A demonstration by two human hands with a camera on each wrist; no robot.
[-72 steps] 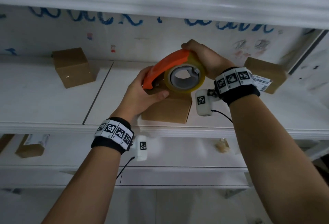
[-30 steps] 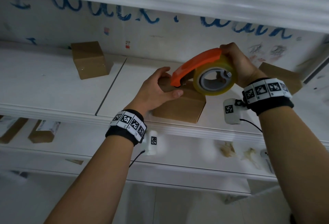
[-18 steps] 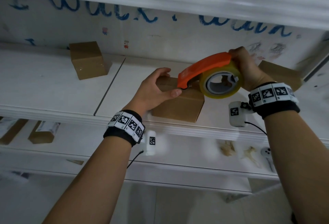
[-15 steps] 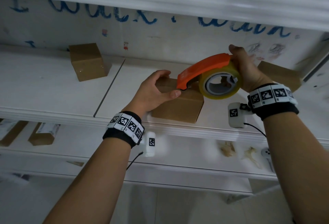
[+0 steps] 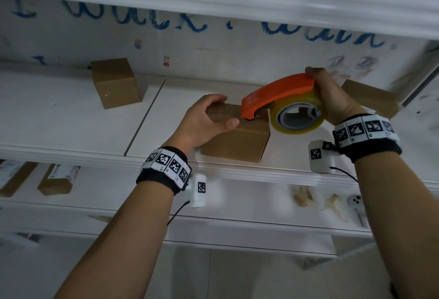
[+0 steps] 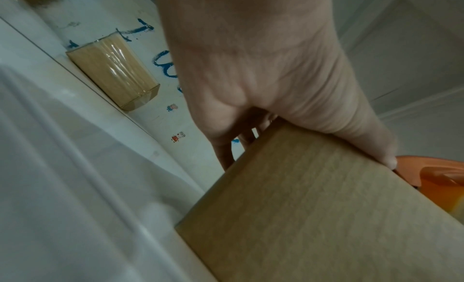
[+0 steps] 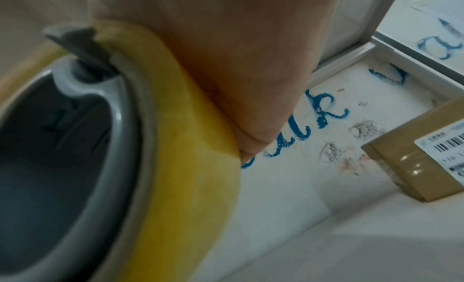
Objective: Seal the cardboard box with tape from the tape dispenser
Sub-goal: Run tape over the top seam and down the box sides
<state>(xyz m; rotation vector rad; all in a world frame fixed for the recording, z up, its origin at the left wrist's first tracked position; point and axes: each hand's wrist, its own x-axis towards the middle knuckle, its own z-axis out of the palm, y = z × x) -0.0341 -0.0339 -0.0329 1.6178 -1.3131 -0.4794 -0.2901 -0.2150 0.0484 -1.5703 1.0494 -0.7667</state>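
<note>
On the white shelf at chest height, the cardboard box sits near the front edge, and the tape dispenser now stands further to the right than a couple of seconds ago: then its orange body lay over the box's middle, now only its front tip touches the top of the box, with the yellowish roll hanging past the box's right side. Since half a second ago almost nothing has shifted.

Behind the shelf runs a white wall with blue scrawled letters and a few small stickers. A second box stands well to the left at the back, and a third box with a barcode label lies to the right behind my wrist. Lower down, another shelf carries two more boxes at the left and some crumpled scraps at the right.

Both forearms reach up and forward, each with a black band of square markers. My left hand grips the box's left end, fingers curled over the far top edge and thumb laid along the near edge, its tip just beside the dispenser's tip. My right hand wraps around the dispenser's back, fingers over the orange top, palm against the roll.
</note>
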